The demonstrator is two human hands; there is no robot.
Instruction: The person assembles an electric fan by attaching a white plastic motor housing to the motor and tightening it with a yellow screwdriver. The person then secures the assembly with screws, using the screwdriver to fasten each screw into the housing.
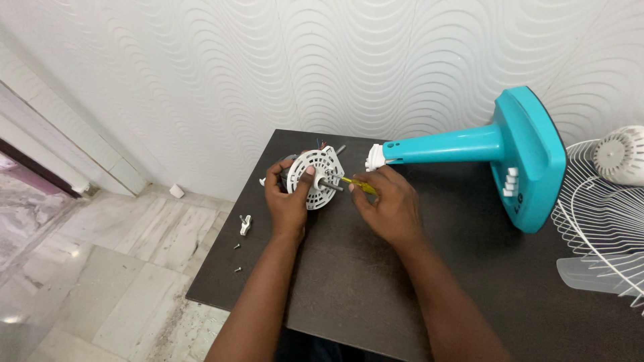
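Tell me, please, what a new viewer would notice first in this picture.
The turquoise fan stand lying on its side at the right of the dark table catches the eye first. Near the table's far left edge, the left hand holds a round white motor cover, and the right hand points a yellow screwdriver at it.

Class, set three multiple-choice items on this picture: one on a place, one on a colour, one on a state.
1. Where does the fan stand lie?
A. on the dark table
B. on the floor
C. against the door

2. What colour is the screwdriver handle?
A. red
B. yellow
C. black

3. How is the white motor plate kept?
A. lying flat, untouched
B. hanging from the wall
C. held up by the left hand

Answers: 1 A, it lies on its side on the table; 2 B, yellow shows at the right hand; 3 C, the thumb presses its face.
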